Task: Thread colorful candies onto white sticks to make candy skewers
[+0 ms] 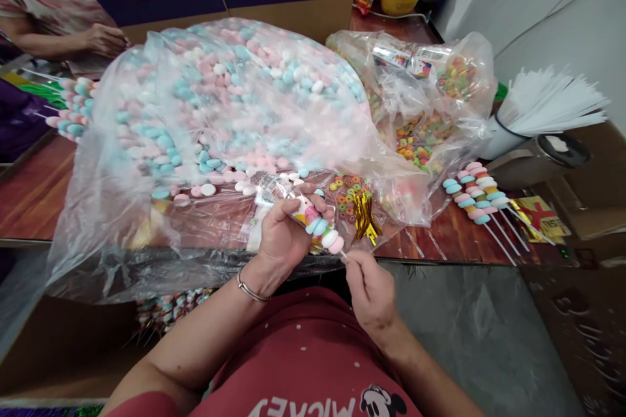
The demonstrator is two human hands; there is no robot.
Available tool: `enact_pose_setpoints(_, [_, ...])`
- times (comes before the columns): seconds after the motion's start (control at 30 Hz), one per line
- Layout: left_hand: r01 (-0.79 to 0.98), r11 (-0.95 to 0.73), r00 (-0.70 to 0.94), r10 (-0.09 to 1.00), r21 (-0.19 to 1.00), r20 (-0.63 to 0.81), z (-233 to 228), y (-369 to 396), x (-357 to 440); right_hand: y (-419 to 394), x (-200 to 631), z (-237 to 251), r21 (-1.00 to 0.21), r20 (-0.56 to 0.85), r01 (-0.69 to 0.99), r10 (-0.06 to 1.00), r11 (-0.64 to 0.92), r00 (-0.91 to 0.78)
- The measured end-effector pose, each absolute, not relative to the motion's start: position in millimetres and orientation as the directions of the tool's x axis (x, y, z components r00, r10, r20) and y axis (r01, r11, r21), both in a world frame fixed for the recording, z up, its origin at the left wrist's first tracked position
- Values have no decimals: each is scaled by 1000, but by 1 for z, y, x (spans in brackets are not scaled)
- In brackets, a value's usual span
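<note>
Pinching the stick (343,253) below the candies (327,234) with the right hand (370,287), gripping the wrapper (307,210) in the left hand (284,229), seemingly to steady both ends.

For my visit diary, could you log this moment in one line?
left hand: holds wrapper, candies | right hand: pinches stick | beyond: candy bag

Reddish table (36,212) bears candy bags (235,98) and skewers (478,192)
</note>
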State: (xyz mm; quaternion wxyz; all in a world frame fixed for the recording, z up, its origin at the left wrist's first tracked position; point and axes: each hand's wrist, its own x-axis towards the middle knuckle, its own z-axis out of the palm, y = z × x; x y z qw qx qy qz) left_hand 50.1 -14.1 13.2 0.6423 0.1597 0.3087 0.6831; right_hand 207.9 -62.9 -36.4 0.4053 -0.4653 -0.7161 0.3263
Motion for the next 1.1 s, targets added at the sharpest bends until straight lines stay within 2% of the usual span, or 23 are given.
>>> enact_pose_setpoints(0.07, [-762,44,-123,970,647,-211,11,-15,52,-65,207,-35,-654,452,526,839,543,-304])
enact_pose_setpoints(0.1, [-749,63,-111,970,660,-218,10,-16,54,-66,207,-35,-587,505,556,803,589,-318])
enact_pose_setpoints(0.17, [-715,120,-52,973,689,-223,9,-19,55,-66,209,-35,-554,532,584,791,594,-301])
enact_pose_setpoints(0.27, [-666,246,113,966,704,-230,7,-24,51,-66,212,-36,-621,487,572,836,536,-255])
enact_pose_setpoints(0.33, [-660,280,156,959,697,-237,6,-25,44,-66,215,-37,-645,475,558,846,522,-243])
enact_pose_setpoints(0.53, [-770,78,-120,957,634,-263,3,-7,29,-65,215,-42,-635,499,541,827,551,-257])
enact_pose_setpoints(0.7, [-860,66,-141,922,506,-360,10,6,38,-64,211,-46,-728,418,508,885,460,-203])
enact_pose_setpoints(0.77, [-881,49,-145,918,471,-368,12,9,42,-64,208,-48,-809,335,453,927,375,-168])
enact_pose_setpoints(0.87, [-883,33,-147,928,468,-343,12,11,49,-65,203,-51,-960,90,253,988,120,-126])
enact_pose_setpoints(0.93, [-877,43,-127,940,478,-318,11,10,55,-64,198,-52,-994,-78,81,988,-68,-136])
enact_pose_setpoints(1.0, [-864,43,-123,948,501,-294,8,6,62,-64,195,-53,-989,-147,11,978,-147,-150])
enact_pose_setpoints(1.03, [-851,42,-128,950,523,-284,6,3,66,-65,194,-53,-991,-128,45,982,-122,-143])
enact_pose_setpoints(1.1, [-815,36,-153,950,578,-274,2,-4,74,-65,193,-52,-972,27,228,993,54,-117])
